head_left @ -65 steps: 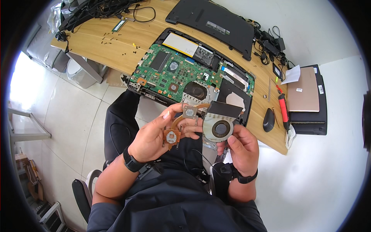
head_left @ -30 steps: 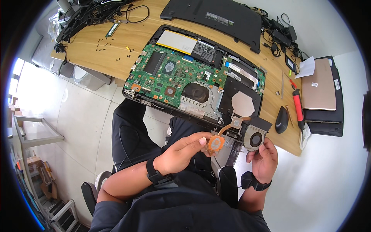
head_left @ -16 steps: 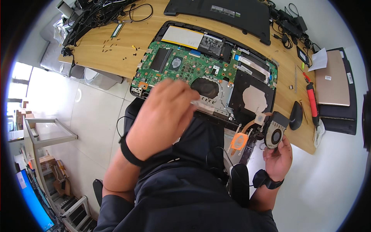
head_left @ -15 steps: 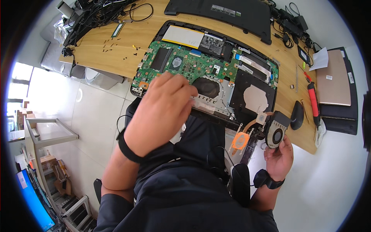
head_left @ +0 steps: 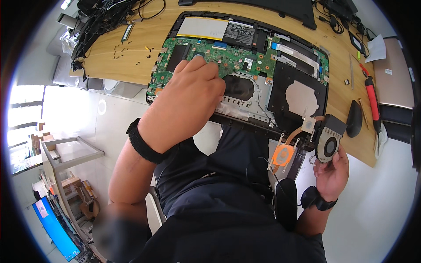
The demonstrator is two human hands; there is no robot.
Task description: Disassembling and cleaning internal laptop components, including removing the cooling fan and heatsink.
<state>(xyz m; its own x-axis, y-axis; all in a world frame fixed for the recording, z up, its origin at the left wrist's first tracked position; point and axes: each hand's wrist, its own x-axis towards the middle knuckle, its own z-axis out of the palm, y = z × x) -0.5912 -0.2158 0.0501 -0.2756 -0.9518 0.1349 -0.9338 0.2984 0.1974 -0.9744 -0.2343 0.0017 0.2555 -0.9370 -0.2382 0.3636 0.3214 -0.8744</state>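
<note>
An opened laptop lies at the table's near edge, its green motherboard (head_left: 237, 57) and silver-and-black battery (head_left: 202, 29) exposed. My left hand (head_left: 186, 98) is over the left half of the board, fingers curled down at the processor (head_left: 198, 54), which they mostly cover. The fingertips are hidden, so I cannot tell what they hold, if anything. At the laptop's near right corner, my right hand (head_left: 333, 173) grips a cooling fan (head_left: 328, 145). A copper heat pipe (head_left: 293, 136) joins this fan to an orange-framed metal plate (head_left: 283, 155), which faces up.
Small screws (head_left: 118, 52) and a memory stick (head_left: 127, 32) lie left of the laptop, near tangled black cables (head_left: 98, 26). A black bottom cover (head_left: 258, 5) lies behind. To the right are a black mouse (head_left: 354, 119), a red-handled screwdriver (head_left: 372, 98) and a closed laptop (head_left: 393, 79).
My left hand has moved farther onto the board and now covers most of the processor that showed before. The right hand still holds the fan. The whole view has shifted slightly.
</note>
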